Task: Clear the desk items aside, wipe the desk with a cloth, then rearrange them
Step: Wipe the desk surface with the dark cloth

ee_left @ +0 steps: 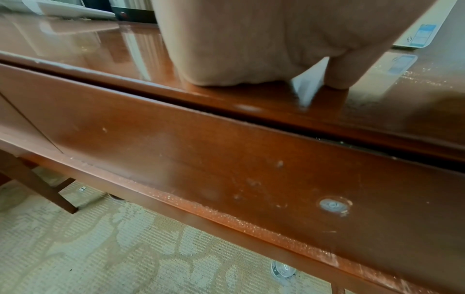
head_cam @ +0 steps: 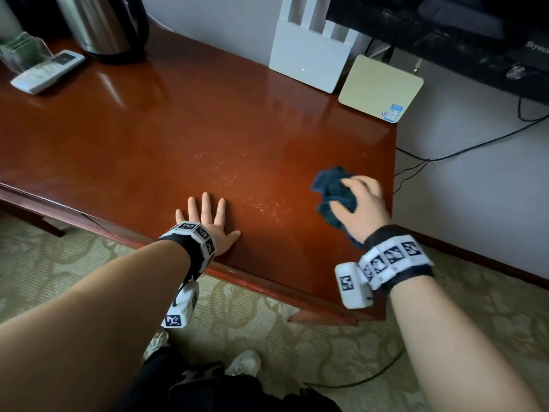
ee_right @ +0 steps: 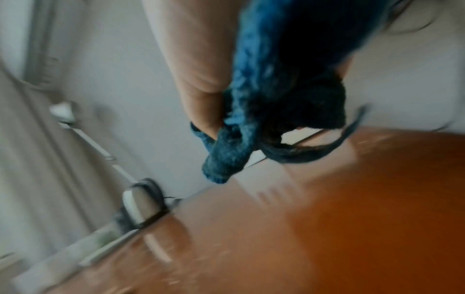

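My left hand (head_cam: pixel 208 221) lies flat with spread fingers on the front edge of the glossy red-brown desk (head_cam: pixel 148 138); in the left wrist view its palm (ee_left: pixel 251 39) presses the desktop (ee_left: pixel 75 39). My right hand (head_cam: pixel 361 200) grips a bunched dark blue cloth (head_cam: pixel 332 188) a little above the desk's right side. In the blurred right wrist view the cloth (ee_right: pixel 251 119) hangs from my fingers over the desk (ee_right: pixel 327 218). Pale dust specks (head_cam: pixel 252 191) are scattered between the two hands.
A white remote (head_cam: pixel 47 71) and a steel kettle (head_cam: pixel 98 22) stand at the back left beside a clear holder (head_cam: pixel 20 49). A white router (head_cam: pixel 309 52) and a beige box (head_cam: pixel 380 89) sit at the back right. Cables (head_cam: pixel 445 156) run down the wall.
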`<state>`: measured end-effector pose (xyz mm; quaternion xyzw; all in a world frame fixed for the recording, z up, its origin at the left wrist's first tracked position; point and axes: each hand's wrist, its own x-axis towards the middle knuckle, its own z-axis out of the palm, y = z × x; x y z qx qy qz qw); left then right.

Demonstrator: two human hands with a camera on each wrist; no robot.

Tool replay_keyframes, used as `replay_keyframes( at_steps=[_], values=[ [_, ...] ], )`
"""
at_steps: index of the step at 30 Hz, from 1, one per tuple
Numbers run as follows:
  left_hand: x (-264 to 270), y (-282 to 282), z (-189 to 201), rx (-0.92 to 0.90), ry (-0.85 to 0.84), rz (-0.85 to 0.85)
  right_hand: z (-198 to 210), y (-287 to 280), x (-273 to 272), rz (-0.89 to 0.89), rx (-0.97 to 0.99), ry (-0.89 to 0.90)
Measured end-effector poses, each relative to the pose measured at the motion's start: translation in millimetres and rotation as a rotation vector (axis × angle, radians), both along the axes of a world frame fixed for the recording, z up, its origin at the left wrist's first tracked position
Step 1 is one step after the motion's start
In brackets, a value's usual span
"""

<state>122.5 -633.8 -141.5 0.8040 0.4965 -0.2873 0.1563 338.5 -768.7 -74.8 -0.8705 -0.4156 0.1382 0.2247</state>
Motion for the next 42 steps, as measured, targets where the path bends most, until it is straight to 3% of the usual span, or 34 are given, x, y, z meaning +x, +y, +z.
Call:
replay_keyframes(
  at_steps=[2, 6, 9, 12, 18, 23, 26, 28, 31, 35, 39, 42],
  values=[
    [1, 0, -1, 0.000, -0.006, 0.006, -1, 24, -28, 0.177, 0.017, -0.076],
    [2, -2, -2, 0.022, 0.002, 0.003, -29, 62, -71, 0.458, -0.349, -0.184],
    [2, -2, -2, 0.025, 0.020, 0.002, -57, 67, -78, 0.481, -0.479, -0.128],
    [3, 1, -4, 0.023, -0.008, 0.010, -64, 60, -68, 0.438, -0.435, -0.185],
    [1, 3, -3, -0.002, -0.018, 0.006, -54, 22, -10, 0.120, -0.463, -0.249],
    [1, 2, -1, -0.004, -0.017, 0.001, -42, -32, 48, -0.272, -0.568, -0.077],
    [0, 2, -1, 0.009, -0.016, -0.006, -31, -60, 64, -0.469, -0.511, -0.044],
    [1, 2, 0, 0.010, -0.009, -0.007, -21, -67, 69, -0.508, -0.434, -0.057],
    [1, 2, 0, 0.008, -0.010, -0.003, 1, -56, 65, -0.429, -0.285, -0.133],
    [1, 1, -2, 0.007, -0.016, -0.002, 21, -26, 41, -0.172, -0.102, -0.210],
    [-6, 0, 1, -0.003, -0.078, -0.010, 3, -4, 6, 0.148, -0.434, -0.069],
    [-21, 9, 6, -0.002, -0.088, -0.130, -24, 12, -9, 0.232, -0.543, 0.001]
  ],
)
